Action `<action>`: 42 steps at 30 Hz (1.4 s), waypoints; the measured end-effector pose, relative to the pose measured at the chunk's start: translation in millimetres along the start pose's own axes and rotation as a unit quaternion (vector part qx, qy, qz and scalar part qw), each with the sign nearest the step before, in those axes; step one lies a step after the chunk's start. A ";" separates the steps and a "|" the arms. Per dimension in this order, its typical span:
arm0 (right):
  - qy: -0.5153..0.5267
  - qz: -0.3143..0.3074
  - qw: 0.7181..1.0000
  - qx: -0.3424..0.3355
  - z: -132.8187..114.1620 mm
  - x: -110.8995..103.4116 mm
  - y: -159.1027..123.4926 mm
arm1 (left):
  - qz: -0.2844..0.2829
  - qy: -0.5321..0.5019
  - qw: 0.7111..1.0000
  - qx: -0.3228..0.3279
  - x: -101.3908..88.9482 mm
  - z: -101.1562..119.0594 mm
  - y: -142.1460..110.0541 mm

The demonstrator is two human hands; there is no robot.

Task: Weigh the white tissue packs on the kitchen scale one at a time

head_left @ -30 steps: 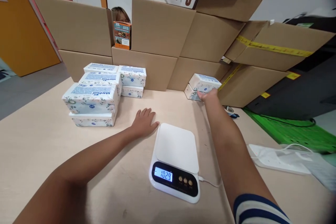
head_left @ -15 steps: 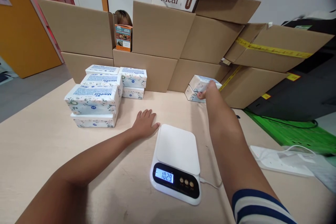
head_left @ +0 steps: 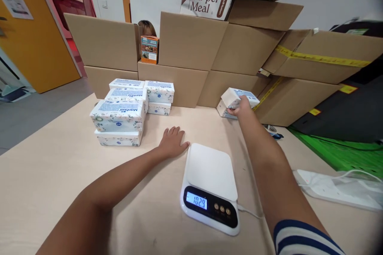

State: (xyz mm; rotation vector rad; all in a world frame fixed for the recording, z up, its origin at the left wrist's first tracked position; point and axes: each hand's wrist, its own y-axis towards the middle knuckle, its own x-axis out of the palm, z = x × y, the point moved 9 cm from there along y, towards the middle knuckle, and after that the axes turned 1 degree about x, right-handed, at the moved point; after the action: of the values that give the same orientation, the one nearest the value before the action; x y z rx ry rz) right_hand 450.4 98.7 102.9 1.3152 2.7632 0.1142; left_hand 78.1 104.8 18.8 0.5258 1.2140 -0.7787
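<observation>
My right hand [head_left: 243,108] reaches far across the table and grips the upper tissue pack [head_left: 235,97], which is tilted up off a second pack [head_left: 222,109] beneath it. My left hand [head_left: 173,142] lies flat on the table [head_left: 54,175] with fingers spread, just left of a white kitchen scale [head_left: 211,187]. The scale's platform is bare and its display reads 102.9. Several more tissue packs [head_left: 119,115] are stacked at the left, two high, with another stack [head_left: 159,96] behind them.
Cardboard boxes [head_left: 191,44] form a wall along the table's far edge. A small orange carton [head_left: 149,49] sits in a gap, with a person's head [head_left: 146,28] behind it. A white power strip [head_left: 332,185] lies at the right, green mat [head_left: 344,151] beyond.
My right hand has closed on the upper pack at the far right and tipped it up off the lower one. The left hand has stayed flat beside the scale.
</observation>
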 end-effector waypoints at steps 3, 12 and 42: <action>0.038 0.022 0.995 0.087 19.0 -28.0 -29.1 | 0.002 0.000 1.000 0.005 -0.6 2.3 1.9; 0.192 -0.044 0.970 0.143 46.5 -47.1 -210.2 | 0.229 -0.215 0.931 0.186 -33.5 26.7 -3.6; 0.036 -0.144 0.989 -0.029 12.1 -34.8 -302.8 | 0.185 -0.407 0.818 0.362 -39.3 70.3 -39.4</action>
State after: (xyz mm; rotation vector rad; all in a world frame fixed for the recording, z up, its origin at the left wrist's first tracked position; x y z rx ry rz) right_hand 240.1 -118.4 61.6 0.9030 2.9486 0.2243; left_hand 85.8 38.1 78.1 0.8890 -0.0313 -0.9694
